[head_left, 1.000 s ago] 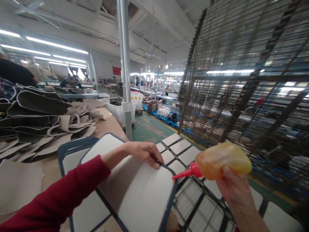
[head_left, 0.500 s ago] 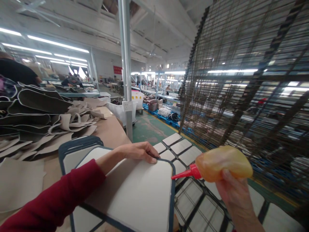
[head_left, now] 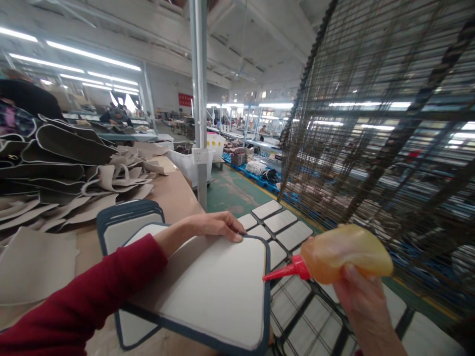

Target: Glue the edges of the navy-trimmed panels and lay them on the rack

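Note:
My left hand (head_left: 218, 226) grips the far edge of a white panel with a dark blue border (head_left: 211, 291), thumb on top and fingers over the rim. The panel is tilted up above the table. In my right hand (head_left: 359, 291) is a squeeze glue bottle (head_left: 347, 253), amber-yellow, lying nearly level. Its red nozzle (head_left: 285, 270) points left, the tip at the panel's right border. A thin yellowish line runs along that border's upper part. Beneath and left of the panel lies a stack of similar blue-edged panels (head_left: 129, 217).
Piled grey-white cut pieces (head_left: 67, 173) cover the left of the brown table (head_left: 178, 195). Right of it, white panels (head_left: 293, 235) lie on a dark rack. A wire-mesh rack (head_left: 371, 113) rises at right. A metal post (head_left: 200, 109) stands ahead; a person (head_left: 29, 99) works at far left.
The nozzle tip has slid a little down the panel's right border, towards me. My left hand keeps its hold on the far edge. The view has shifted slightly.

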Available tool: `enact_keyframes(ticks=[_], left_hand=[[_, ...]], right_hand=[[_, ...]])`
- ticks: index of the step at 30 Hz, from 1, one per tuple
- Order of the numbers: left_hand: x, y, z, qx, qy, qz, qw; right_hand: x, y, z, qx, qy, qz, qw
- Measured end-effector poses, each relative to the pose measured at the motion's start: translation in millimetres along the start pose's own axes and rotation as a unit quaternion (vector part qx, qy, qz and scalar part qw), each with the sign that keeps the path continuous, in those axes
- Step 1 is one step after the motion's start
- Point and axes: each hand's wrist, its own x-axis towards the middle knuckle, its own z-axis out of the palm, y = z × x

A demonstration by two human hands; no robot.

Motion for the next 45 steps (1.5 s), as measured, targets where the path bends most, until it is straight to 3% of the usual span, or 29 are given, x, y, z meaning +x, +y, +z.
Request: enact_keyframes(ticks=[6, 11, 22, 30, 37, 42, 45], left_hand=[[1, -5, -4.2, -0.021, 0.012, -0.015, 1.000], [1, -8, -6.8, -0.044, 0.016, -0.027, 0.999], [-3, -14, -14.9, -0.067, 0.035, -0.041, 0.996], [-7, -13, -15.0, -0.075, 0.069, -0.038, 0.994], [-8, -20, -21.3, -0.088, 0.094, -0.034, 0.991], [-9, -25, -24.3, -0.109, 0.123, -0.028, 0.986], [-8, -30, -25.8, -0.119, 0.138, -0.015, 0.983]], right_hand=[[-2, 1, 1, 0.024, -0.020, -0.003, 1.000], [-4, -1, 1, 0.022, -0.025, 0.031, 0.999], [-8, -1, 2, -0.018, -0.056, 0.012, 0.998], [-11, 3, -3, -0.034, -0.045, 0.028, 0.998], [-16, 2, 0, -0.014, 0.031, 0.063, 0.997], [-14, 11, -12, -0.061, 0.048, -0.005, 0.997], [-11, 19, -18, -0.069, 0.013, -0.069, 0.995]])
